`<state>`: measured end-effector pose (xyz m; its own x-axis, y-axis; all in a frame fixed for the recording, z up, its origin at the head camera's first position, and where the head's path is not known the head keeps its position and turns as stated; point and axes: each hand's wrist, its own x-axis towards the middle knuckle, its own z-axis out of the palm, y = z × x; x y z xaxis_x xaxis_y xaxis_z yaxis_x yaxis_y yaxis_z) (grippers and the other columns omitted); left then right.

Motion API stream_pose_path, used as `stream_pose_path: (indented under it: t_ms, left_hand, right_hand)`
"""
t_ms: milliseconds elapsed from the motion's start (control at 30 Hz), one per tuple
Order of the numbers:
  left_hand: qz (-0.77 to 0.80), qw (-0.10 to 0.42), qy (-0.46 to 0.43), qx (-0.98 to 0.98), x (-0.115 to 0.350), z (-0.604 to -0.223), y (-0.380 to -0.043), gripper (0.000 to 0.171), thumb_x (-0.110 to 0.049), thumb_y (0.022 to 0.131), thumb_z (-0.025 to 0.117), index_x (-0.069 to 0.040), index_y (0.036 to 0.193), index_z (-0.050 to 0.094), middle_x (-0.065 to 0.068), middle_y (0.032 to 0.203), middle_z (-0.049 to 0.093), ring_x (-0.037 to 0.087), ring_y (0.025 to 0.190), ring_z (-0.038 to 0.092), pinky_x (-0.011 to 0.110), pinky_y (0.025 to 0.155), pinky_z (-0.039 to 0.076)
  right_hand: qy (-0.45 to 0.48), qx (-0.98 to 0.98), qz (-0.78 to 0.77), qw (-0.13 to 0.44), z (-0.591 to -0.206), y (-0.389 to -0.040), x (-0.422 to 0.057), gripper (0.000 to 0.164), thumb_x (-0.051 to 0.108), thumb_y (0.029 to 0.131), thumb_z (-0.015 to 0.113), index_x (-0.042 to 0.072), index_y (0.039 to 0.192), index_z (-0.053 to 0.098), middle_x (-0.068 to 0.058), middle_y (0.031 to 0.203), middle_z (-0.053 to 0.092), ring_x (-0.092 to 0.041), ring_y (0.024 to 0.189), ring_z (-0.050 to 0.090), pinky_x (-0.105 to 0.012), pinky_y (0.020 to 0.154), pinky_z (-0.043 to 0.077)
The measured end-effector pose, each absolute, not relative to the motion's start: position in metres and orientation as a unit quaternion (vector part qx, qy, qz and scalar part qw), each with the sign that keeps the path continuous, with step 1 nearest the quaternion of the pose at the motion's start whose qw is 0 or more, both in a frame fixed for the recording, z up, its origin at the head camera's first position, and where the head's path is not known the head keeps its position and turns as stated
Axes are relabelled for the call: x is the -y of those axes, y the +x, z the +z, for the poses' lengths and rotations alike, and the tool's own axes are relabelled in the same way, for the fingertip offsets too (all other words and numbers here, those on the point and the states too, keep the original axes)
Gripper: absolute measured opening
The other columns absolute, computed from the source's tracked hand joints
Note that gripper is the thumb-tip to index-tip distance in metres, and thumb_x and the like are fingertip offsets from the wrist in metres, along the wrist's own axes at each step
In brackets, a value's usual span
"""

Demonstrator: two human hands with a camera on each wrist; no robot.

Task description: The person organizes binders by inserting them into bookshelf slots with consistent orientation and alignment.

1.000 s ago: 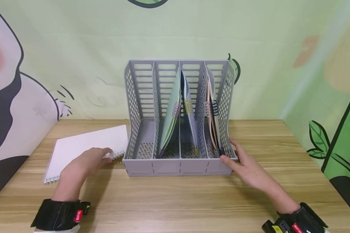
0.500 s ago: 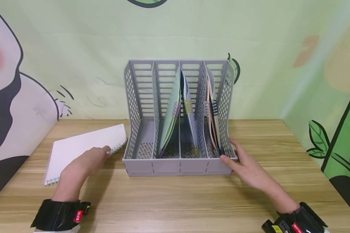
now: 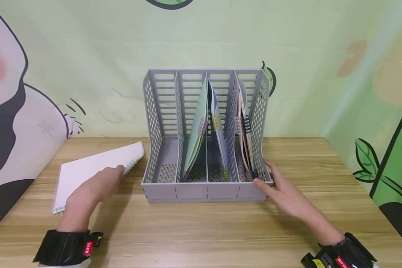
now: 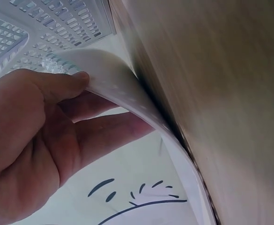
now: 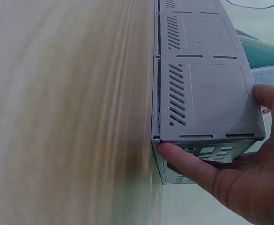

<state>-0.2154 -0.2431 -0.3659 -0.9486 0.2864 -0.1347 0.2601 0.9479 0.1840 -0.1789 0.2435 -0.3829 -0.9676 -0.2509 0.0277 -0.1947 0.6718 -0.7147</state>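
Note:
My left hand (image 3: pixel 95 190) pinches the near edge of a white spiral notebook (image 3: pixel 87 169) on the left of the table. In the left wrist view the thumb presses one face of the notebook (image 4: pixel 113 70), fingers lie against the other, and the pages bend up from the wood. A grey file organizer (image 3: pixel 191 192) with divided slots stands in the middle. My right hand (image 3: pixel 288 197) grips its front right corner, thumb on the front rim. In the right wrist view, another finger touches the lower corner of the organizer (image 5: pixel 216 93).
The organizer holds a green notebook (image 3: pixel 195 137) in the second slot from the left, a blue notebook (image 3: pixel 220 145) in the third, and pinkish and grey spiral notebooks (image 3: pixel 243 141) in the rightmost. A printed cloth backdrop (image 3: pixel 201 37) rises behind the wooden table (image 3: pixel 204 234).
The left hand has closed on the notebook's edge and lifted it; its right corner now curls up and has shifted slightly left. The right hand and organizer have stayed put.

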Motion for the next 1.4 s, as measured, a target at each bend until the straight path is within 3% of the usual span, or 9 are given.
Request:
stream_pose_path:
  t_ms: [200, 433, 600, 667, 833, 1133, 1400]
  left_hand:
    - [0.079, 0.036, 0.153, -0.984, 0.244, -0.370, -0.219, 0.011, -0.006, 0.101, 0.040, -0.002, 0.093, 0.048, 0.007, 0.071, 0.047, 0.023, 0.064, 0.049, 0.038, 0.056, 0.042]
    - [0.105, 0.013, 0.139, -0.985, 0.243, -0.369, -0.221, 0.009, -0.003, 0.096, 0.041, 0.002, 0.102, 0.042, 0.009, 0.069, 0.047, 0.024, 0.059, 0.048, 0.037, 0.051, 0.041]
    - [0.122, 0.011, 0.120, -0.985, 0.242, -0.367, -0.222, 0.015, -0.005, 0.093, 0.044, 0.003, 0.105, 0.041, 0.011, 0.069, 0.049, 0.024, 0.056, 0.048, 0.035, 0.048, 0.039]
    - [0.124, 0.001, 0.118, -0.985, 0.242, -0.367, -0.222, 0.017, -0.005, 0.092, 0.046, 0.004, 0.105, 0.040, 0.012, 0.069, 0.049, 0.024, 0.056, 0.049, 0.035, 0.047, 0.039]
    - [0.126, -0.021, 0.113, -0.985, 0.243, -0.365, -0.222, 0.020, -0.006, 0.091, 0.048, 0.006, 0.105, 0.040, 0.014, 0.070, 0.050, 0.025, 0.056, 0.050, 0.035, 0.046, 0.040]
    - [0.150, -0.061, 0.094, -0.982, 0.246, -0.361, -0.221, 0.017, -0.008, 0.090, 0.047, 0.002, 0.102, 0.039, 0.013, 0.068, 0.050, 0.026, 0.054, 0.048, 0.036, 0.044, 0.037]
    - [0.161, -0.080, 0.088, -0.980, 0.248, -0.358, -0.220, 0.014, -0.008, 0.090, 0.045, 0.000, 0.098, 0.038, 0.011, 0.066, 0.047, 0.025, 0.052, 0.045, 0.034, 0.043, 0.034]
  right_hand:
    - [-0.120, -0.916, -0.382, 0.034, -0.383, -0.180, -0.244, 0.081, 0.050, 0.100, 0.050, 0.016, 0.159, 0.006, -0.031, 0.142, 0.037, -0.015, 0.071, 0.067, -0.050, 0.093, 0.042]
    - [-0.125, -0.920, -0.372, 0.021, -0.384, -0.180, -0.244, 0.081, 0.051, 0.100, 0.050, 0.014, 0.159, 0.008, -0.029, 0.146, 0.034, -0.035, 0.105, 0.063, -0.054, 0.100, 0.035]
    - [-0.126, -0.922, -0.366, 0.017, -0.384, -0.180, -0.244, 0.081, 0.050, 0.101, 0.050, 0.013, 0.159, 0.008, -0.028, 0.149, 0.030, -0.043, 0.115, 0.056, -0.055, 0.101, 0.032]
    - [-0.126, -0.922, -0.366, 0.017, -0.384, -0.180, -0.243, 0.081, 0.050, 0.101, 0.050, 0.013, 0.159, 0.008, -0.028, 0.149, 0.028, -0.040, 0.111, 0.059, -0.055, 0.101, 0.032]
    - [-0.122, -0.919, -0.375, 0.025, -0.383, -0.180, -0.243, 0.081, 0.050, 0.101, 0.050, 0.014, 0.159, 0.007, -0.029, 0.148, 0.029, -0.018, 0.080, 0.067, -0.054, 0.100, 0.035]
    - [-0.124, -0.916, -0.380, 0.027, -0.382, -0.180, -0.243, 0.081, 0.049, 0.101, 0.051, 0.013, 0.159, 0.007, -0.027, 0.152, 0.024, -0.016, 0.079, 0.067, -0.054, 0.099, 0.036]
    - [-0.121, -0.915, -0.384, 0.026, -0.383, -0.180, -0.243, 0.081, 0.048, 0.101, 0.052, 0.014, 0.159, 0.008, -0.030, 0.146, 0.032, -0.016, 0.080, 0.067, -0.051, 0.095, 0.041]
